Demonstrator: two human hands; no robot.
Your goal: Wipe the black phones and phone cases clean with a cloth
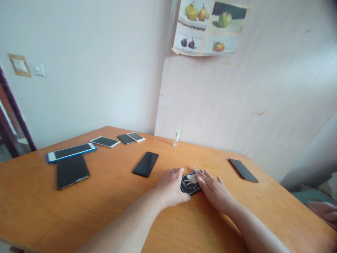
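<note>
A phone (194,189) with a black back or case, marked with white lettering and shapes, lies on the table between my hands. My left hand (172,186) is curved around its left edge, thumb near the lower corner and fingers at the upper side. My right hand (212,188) rests over its right part with the fingers pressed down. Under those fingertips a thin white piece (195,169), like a tissue, sticks out at the top. Whether the white patch on the phone belongs to it, I cannot tell.
A black phone (145,164) lies ahead on the left, another dark phone (243,170) at the right. Farther left are a blue-edged phone (71,152), a black tablet-like device (73,171) and several others. A small clear bottle (176,138) stands by the wall. Another person's hand (323,212) shows at the right edge.
</note>
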